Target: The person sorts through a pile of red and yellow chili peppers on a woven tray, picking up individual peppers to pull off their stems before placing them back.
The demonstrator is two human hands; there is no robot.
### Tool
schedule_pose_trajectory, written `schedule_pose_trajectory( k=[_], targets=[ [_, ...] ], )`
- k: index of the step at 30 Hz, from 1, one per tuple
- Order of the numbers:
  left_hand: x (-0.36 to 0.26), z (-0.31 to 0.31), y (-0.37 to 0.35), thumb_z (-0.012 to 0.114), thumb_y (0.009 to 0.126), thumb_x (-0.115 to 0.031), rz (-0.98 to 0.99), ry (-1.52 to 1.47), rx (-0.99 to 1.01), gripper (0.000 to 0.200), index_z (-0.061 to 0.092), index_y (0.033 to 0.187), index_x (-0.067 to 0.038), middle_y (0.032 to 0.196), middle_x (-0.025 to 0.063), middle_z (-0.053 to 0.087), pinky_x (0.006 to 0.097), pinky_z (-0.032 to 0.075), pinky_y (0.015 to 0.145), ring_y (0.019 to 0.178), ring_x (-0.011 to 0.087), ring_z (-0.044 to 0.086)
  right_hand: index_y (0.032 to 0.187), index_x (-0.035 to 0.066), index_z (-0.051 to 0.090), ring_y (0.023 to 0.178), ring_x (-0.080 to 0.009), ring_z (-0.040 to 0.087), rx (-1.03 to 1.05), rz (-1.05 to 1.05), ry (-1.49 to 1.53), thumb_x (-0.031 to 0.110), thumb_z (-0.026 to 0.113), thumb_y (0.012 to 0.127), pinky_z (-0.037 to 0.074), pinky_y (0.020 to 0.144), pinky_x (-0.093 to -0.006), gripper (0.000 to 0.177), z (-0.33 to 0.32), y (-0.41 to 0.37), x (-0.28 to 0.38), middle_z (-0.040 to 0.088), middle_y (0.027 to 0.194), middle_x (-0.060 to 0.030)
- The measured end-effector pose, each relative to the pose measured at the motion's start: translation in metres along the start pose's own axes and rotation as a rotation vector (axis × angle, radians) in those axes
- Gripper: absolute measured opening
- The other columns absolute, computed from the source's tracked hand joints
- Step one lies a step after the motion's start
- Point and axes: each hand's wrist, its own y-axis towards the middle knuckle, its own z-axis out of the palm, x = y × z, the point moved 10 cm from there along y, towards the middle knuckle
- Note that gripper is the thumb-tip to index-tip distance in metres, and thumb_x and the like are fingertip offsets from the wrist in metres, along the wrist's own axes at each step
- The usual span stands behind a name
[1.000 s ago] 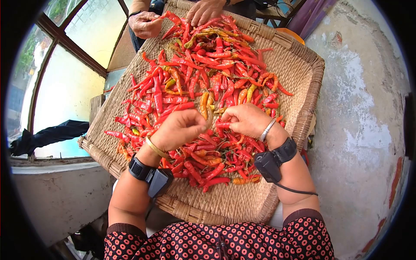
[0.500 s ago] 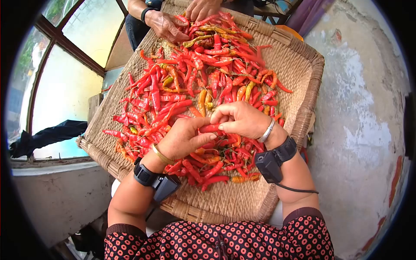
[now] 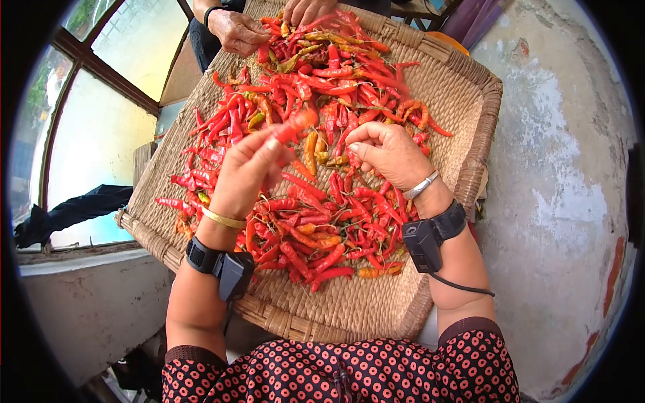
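Note:
A red chili pepper [image 3: 295,125], smeared by motion, is pinched between the thumb and fingers of my left hand [image 3: 243,168], above the pile. My right hand [image 3: 395,156] hovers to the right of it, thumb and fingertips pressed together. Whether anything small sits in that pinch I cannot make out. Beneath both hands spreads a heap of chili peppers [image 3: 312,262], mostly red with some orange and yellow-green ones, several with thin stems. They lie on a large woven tray [image 3: 369,312] with a raised rim.
At the tray's far end another person's hands [image 3: 236,32] work among the peppers. A framed window [image 3: 101,148] and a ledge with a dark cloth [image 3: 74,211] stand at the left. A worn plaster wall [image 3: 557,181] rises at the right.
My hands have come apart. The left has moved up and left with the red chili pepper; the right has shifted slightly right and up. The other person's hands have moved a little back.

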Motion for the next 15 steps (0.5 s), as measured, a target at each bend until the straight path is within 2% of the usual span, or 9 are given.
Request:
schedule_pose_trajectory(
  k=[2, 3, 4, 6, 7, 9, 12, 13, 15],
  targets=[
    [-0.020, -0.016, 0.002, 0.044, 0.093, -0.024, 0.153, -0.314, -0.128, 0.045, 0.034, 0.133, -0.005, 0.109, 0.0135, 0.057, 0.0202, 0.047, 0.062, 0.070, 0.0089, 0.057, 0.084, 0.001, 0.062, 0.059, -0.0081, 0.056, -0.033, 0.005, -0.062, 0.013, 0.061, 0.079, 0.046, 0.054, -0.0232, 0.013, -0.005, 0.001, -0.002, 0.061, 0.069, -0.0027],
    [-0.016, -0.022, -0.004, 0.045, 0.093, -0.023, 0.108, -0.298, -0.179, 0.052, 0.025, 0.136, -0.005, 0.122, 0.0148, 0.049, 0.0214, 0.048, 0.064, 0.076, 0.0105, 0.058, 0.084, 0.001, 0.062, 0.059, -0.0108, 0.058, -0.066, 0.015, -0.124, 0.014, 0.061, 0.079, 0.046, 0.055, -0.0251, 0.014, -0.009, -0.003, -0.004, 0.062, 0.070, -0.0047],
    [-0.015, -0.021, -0.005, 0.045, 0.093, -0.023, 0.108, -0.298, -0.178, 0.052, 0.025, 0.136, -0.005, 0.122, 0.0148, 0.049, 0.0214, 0.048, 0.064, 0.076, 0.0105, 0.058, 0.084, 0.001, 0.062, 0.059, -0.0108, 0.058, -0.066, 0.016, -0.124, 0.014, 0.061, 0.079, 0.046, 0.055, -0.0251, 0.014, -0.010, -0.002, -0.007, 0.062, 0.070, -0.0047],
    [-0.004, -0.017, -0.008, 0.049, 0.091, -0.019, 0.000, 0.044, -0.192, 0.048, 0.033, 0.133, -0.003, 0.116, 0.0111, 0.054, 0.0214, 0.048, 0.065, 0.076, 0.0096, 0.057, 0.092, 0.003, 0.061, 0.062, -0.0124, 0.058, -0.066, -0.086, -0.456, 0.014, 0.062, 0.078, 0.046, 0.057, -0.0273, 0.018, -0.011, 0.000, -0.007, 0.060, 0.070, -0.0033],
    [0.018, 0.005, -0.004, 0.053, 0.089, -0.015, -0.047, 0.210, 0.065, 0.041, 0.043, 0.126, -0.002, 0.110, 0.0075, 0.058, 0.0211, 0.047, 0.066, 0.077, 0.0084, 0.057, 0.092, 0.003, 0.061, 0.062, -0.0124, 0.058, -0.065, -0.081, -0.456, 0.014, 0.062, 0.078, 0.046, 0.057, -0.0273, 0.018, -0.011, 0.000, -0.013, 0.060, 0.070, -0.0033],
    [0.023, 0.030, -0.011, 0.059, 0.085, -0.012, -0.025, 0.449, 0.190, 0.032, 0.054, 0.114, 0.000, 0.090, 0.0033, 0.063, 0.0219, 0.047, 0.061, 0.070, 0.0072, 0.057, 0.094, 0.006, 0.061, 0.070, -0.0248, 0.060, -0.090, -0.226, -0.915, 0.017, 0.063, 0.073, 0.047, 0.063, -0.0355, 0.024, -0.005, -0.002, -0.004, 0.061, 0.073, -0.0106],
    [0.014, 0.068, -0.021, 0.063, 0.080, -0.011, 0.276, 0.906, 0.408, 0.028, 0.058, 0.104, 0.000, 0.075, 0.0077, 0.063, 0.0273, 0.048, 0.056, 0.062, 0.0135, 0.060, 0.094, 0.009, 0.061, 0.076, -0.0311, 0.059, 0.063, -0.117, -0.943, 0.018, 0.062, 0.072, 0.047, 0.068, -0.0395, 0.024, 0.004, 0.001, -0.013, 0.061, 0.077, -0.0139],
    [0.027, 0.073, -0.025, 0.065, 0.077, -0.014, 0.095, 0.821, 0.478, 0.027, 0.059, 0.100, -0.001, 0.077, 0.0134, 0.061, 0.0329, 0.048, 0.061, 0.067, 0.0234, 0.061, 0.094, 0.009, 0.061, 0.076, -0.0311, 0.059, 0.065, -0.115, -0.943, 0.018, 0.062, 0.072, 0.047, 0.068, -0.0395, 0.024, 0.006, 0.001, -0.014, 0.061, 0.077, -0.0139],
    [0.023, 0.082, -0.030, 0.063, 0.076, -0.017, 0.234, 0.887, 0.515, 0.026, 0.060, 0.098, -0.002, 0.079, 0.0139, 0.061, 0.0356, 0.048, 0.066, 0.072, 0.0277, 0.061, 0.092, 0.009, 0.060, 0.077, -0.0313, 0.060, 0.158, -0.205, -0.852, 0.017, 0.060, 0.073, 0.047, 0.068, -0.0408, 0.021, 0.024, -0.002, -0.012, 0.061, 0.077, -0.0139]
  ],
)
